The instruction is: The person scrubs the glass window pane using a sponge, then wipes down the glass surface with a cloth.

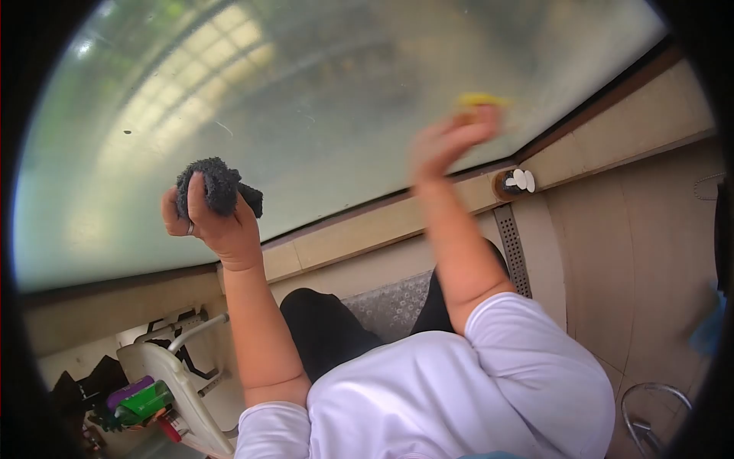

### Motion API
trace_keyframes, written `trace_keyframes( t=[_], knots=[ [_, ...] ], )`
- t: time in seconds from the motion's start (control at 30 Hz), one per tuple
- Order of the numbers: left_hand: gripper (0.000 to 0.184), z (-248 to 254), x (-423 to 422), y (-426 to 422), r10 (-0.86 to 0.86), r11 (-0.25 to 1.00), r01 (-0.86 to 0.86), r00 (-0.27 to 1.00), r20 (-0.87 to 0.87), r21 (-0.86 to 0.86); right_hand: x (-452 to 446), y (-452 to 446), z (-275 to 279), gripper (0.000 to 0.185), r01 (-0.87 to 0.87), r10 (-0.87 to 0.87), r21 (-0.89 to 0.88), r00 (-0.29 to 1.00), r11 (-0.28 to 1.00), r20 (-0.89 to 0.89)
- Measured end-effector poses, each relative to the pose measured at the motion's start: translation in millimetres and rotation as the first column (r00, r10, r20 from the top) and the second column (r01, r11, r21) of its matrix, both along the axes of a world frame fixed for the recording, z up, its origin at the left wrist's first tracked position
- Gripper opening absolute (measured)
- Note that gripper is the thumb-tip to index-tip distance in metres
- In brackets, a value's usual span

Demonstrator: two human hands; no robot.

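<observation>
A large glass pane (329, 130), cloudy and streaked, fills the upper part of the view. My left hand (218, 226) is raised before its lower left part, fingers wrapped round a bunched dark grey cloth (218, 187). Farther right, my right hand (455, 138) is up at the glass, smeared by motion. It holds a yellow thing (483, 100) at its fingertips, too blurred to make out in detail. Whether the grey cloth touches the glass I cannot tell.
A tiled ledge (336, 242) runs under the glass, with a brown jar with white pieces (507, 184) near its right corner. At lower left are a white chair-like frame (164, 375) and a green package (145, 402). A metal frame (656, 389) stands at lower right.
</observation>
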State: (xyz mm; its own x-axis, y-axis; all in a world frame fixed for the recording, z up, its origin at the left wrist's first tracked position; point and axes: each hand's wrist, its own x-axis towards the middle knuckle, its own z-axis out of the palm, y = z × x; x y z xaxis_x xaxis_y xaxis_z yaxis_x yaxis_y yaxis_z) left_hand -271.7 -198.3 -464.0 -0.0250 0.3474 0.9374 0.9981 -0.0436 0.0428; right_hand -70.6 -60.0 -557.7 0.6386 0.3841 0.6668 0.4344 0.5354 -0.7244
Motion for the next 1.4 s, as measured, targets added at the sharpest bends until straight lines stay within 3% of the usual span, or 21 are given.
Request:
trace_keyframes(
  t=[0.03,0.07,0.1,0.13,0.17,0.23,0.3,0.43,0.5,0.57,0.67,0.7,0.73,0.77,0.83,0.9,1.0,1.13,1.27,1.33,1.4],
  knots=[
    [0.050,-0.7,-0.9,0.0,-0.030,1.000,0.030,0.999,0.026,-0.002,-30.1,-39.6,10.1,0.022,-0.222,0.331,-0.269,0.811,0.937,0.483],
    [0.049,-0.8,-1.0,-2.1,-0.062,0.998,0.062,0.997,0.051,-0.008,-40.0,-54.1,14.5,0.022,-0.284,0.405,-0.290,0.578,0.914,0.709],
    [0.050,-0.5,0.1,-5.1,-0.052,0.998,0.053,0.998,0.042,-0.034,-49.7,-68.6,20.2,0.023,-0.380,0.447,-0.326,0.292,0.865,0.845],
    [0.050,2.1,0.6,-4.7,-0.047,0.998,0.049,0.998,0.039,-0.036,-50.1,-58.3,32.9,0.025,-0.508,0.204,-0.031,0.288,0.861,0.936],
    [0.050,2.6,-1.7,-5.6,-0.030,0.998,0.031,0.999,0.034,-0.046,-24.9,-41.1,41.6,0.016,-0.423,0.304,-0.188,0.224,0.886,0.926],
    [0.051,5.1,-0.2,-7.1,-0.036,0.997,0.038,0.999,0.021,-0.074,45.1,7.5,41.1,0.019,-0.288,0.208,-0.038,0.589,0.957,0.781],
    [0.053,7.1,0.3,-10.3,-0.041,0.995,0.044,0.999,0.032,-0.094,113.8,48.8,46.4,0.023,0.084,-0.120,0.095,0.868,0.992,0.481],
    [0.054,9.8,-1.5,-10.4,-0.081,0.989,0.088,0.995,0.066,-0.119,53.3,33.2,76.4,0.031,0.157,-0.156,0.001,0.983,0.988,0.101],
    [0.055,12.2,0.7,-13.7,-0.077,0.982,0.088,0.994,0.072,-0.170,-27.7,-10.5,75.3,0.035,-0.038,-0.013,0.128,0.926,0.991,0.378],
    [0.050,17.9,5.2,-16.4,-0.104,0.977,0.131,0.982,0.158,-0.170,-70.0,-53.5,73.4,0.040,-0.274,0.016,0.142,0.504,0.951,0.863],
    [0.044,24.2,7.2,-34.1,-0.215,0.943,0.287,0.913,0.348,-0.170,-33.7,-37.6,90.4,0.056,-0.320,-0.206,0.241,0.138,0.916,0.969],
    [0.041,24.7,12.3,-40.4,-0.291,0.910,0.386,0.856,0.427,-0.151,-11.1,-20.5,88.4,0.055,-0.298,-0.062,0.139,0.252,0.944,0.966],
    [0.041,25.9,19.3,-46.0,-0.323,0.868,0.454,0.824,0.466,-0.202,15.0,-0.5,98.9,0.055,-0.425,0.167,0.087,0.526,0.901,0.834],
    [0.047,26.9,28.6,-49.5,-0.321,0.818,0.527,0.751,0.578,-0.231,39.3,9.9,123.6,0.052,-0.215,-0.070,0.292,0.683,0.932,0.727],
    [0.047,27.1,40.2,-45.8,-0.406,0.715,0.668,0.637,0.655,-0.206,54.3,16.3,158.8,0.049,0.080,-0.290,0.361,0.762,0.929,0.578],
    [0.050,35.9,51.2,-42.5,-0.449,0.686,0.692,0.646,0.617,-0.225,11.8,-1.9,174.8,0.042,-0.192,-0.125,0.445,0.798,0.875,0.590],
    [0.056,48.8,55.3,-41.0,-0.471,0.792,0.587,0.762,0.445,-0.167,-45.1,-60.9,194.6,0.028,-0.471,0.129,0.104,0.436,0.876,0.890],
    [0.061,61.9,38.3,-28.3,-0.351,0.917,0.382,0.910,0.221,-0.116,-43.8,-68.5,211.6,0.039,-0.673,0.395,-0.154,0.220,0.723,0.892],
    [0.062,67.8,32.5,-9.5,-0.194,0.968,0.197,0.980,0.037,-0.156,-25.8,-73.6,184.9,0.060,-0.718,0.492,-0.243,0.158,0.652,0.856],
    [0.065,67.5,40.2,-5.4,-0.117,0.970,0.125,0.992,0.054,-0.208,-20.8,-83.8,157.2,0.057,-0.693,0.373,-0.048,0.326,0.719,0.869],
    [0.067,65.0,42.5,-3.3,-0.130,0.968,0.143,0.988,0.080,-0.205,-22.1,-77.4,118.5,0.056,-0.721,0.371,-0.044,0.303,0.691,0.878]
  ],
)
